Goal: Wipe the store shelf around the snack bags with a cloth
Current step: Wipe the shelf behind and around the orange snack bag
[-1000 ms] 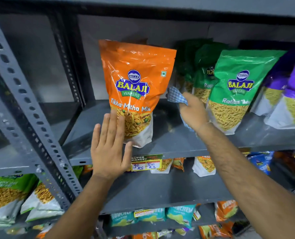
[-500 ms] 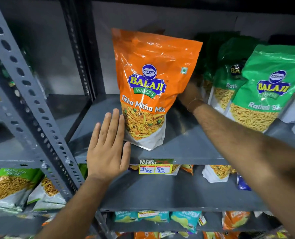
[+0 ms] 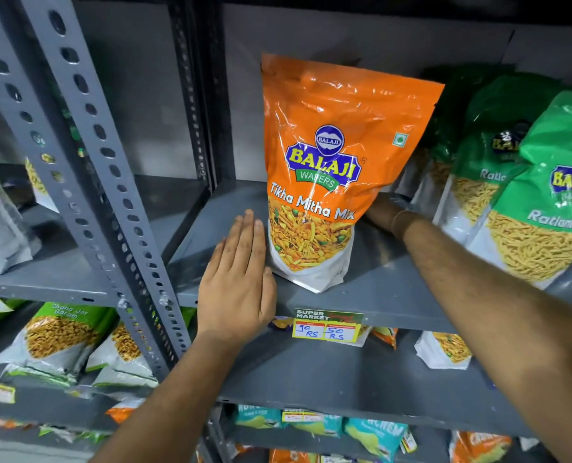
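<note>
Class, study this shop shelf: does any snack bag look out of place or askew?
Yes. The orange Tikha Mitha Mix bag stands alone, turned at an angle with a base corner near the grey metal shelf edge, while the green Ratlami bags sit grouped further back.

You face a grey shelf (image 3: pixel 394 279) with a grey hole-punched upright (image 3: pixel 87 168). The orange bag (image 3: pixel 338 135) has a blue-and-yellow logo, white lettering and a white base. Green bags (image 3: pixel 545 182) show yellow sticks. The price tag (image 3: pixel 326 329) is yellow. Teal bags (image 3: pixel 371 436) lie below.

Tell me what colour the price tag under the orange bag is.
Yellow, below a green header, the price tag in the head view.
</note>
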The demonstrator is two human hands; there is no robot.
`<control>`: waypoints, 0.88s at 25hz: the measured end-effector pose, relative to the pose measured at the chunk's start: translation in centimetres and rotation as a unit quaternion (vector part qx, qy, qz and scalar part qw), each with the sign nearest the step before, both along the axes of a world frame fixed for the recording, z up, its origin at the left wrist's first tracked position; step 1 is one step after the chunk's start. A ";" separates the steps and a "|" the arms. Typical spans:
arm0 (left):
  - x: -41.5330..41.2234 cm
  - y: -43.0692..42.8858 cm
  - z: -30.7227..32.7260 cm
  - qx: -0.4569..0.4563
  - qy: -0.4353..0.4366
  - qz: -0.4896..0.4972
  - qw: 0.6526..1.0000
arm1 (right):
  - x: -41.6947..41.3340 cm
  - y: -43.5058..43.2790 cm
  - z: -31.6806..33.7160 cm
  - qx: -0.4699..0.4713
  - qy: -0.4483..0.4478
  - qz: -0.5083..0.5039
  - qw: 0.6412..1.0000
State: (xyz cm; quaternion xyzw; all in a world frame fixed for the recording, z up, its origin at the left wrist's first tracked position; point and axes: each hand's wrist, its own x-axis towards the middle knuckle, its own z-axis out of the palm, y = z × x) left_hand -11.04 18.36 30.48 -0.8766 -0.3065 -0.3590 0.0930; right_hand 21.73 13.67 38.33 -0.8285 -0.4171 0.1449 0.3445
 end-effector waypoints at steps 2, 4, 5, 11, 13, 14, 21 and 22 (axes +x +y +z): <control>0.0 -0.1 0.0 -0.035 0.005 0.014 0.999 | -0.8 -1.1 -0.1 -0.015 -0.024 0.006 1.000; 0.0 -0.1 0.1 -0.071 0.029 0.025 0.997 | -0.7 -1.8 -0.8 -0.042 -0.038 0.014 0.998; 0.1 -0.1 0.2 -0.087 0.040 0.031 0.995 | -0.3 -2.1 -1.3 -0.060 -0.036 0.017 0.997; -0.2 0.0 0.7 -0.115 0.080 0.030 0.990 | -5.6 -8.1 -2.2 -0.042 -0.065 0.006 0.997; -0.1 0.0 0.8 -0.118 0.085 0.027 0.989 | -5.8 -9.8 -3.3 -0.038 -0.107 0.015 0.993; 0.0 0.1 0.9 -0.119 0.089 0.026 0.989 | -6.1 -10.5 -3.6 -0.044 -0.119 0.017 0.992; -0.2 -0.1 1.2 -0.137 0.093 0.013 0.986 | -5.2 -5.9 2.2 0.075 0.012 -0.128 0.989; -0.2 0.0 1.1 -0.136 0.090 0.015 0.986 | -4.1 -4.4 3.1 0.091 -0.007 -0.142 0.986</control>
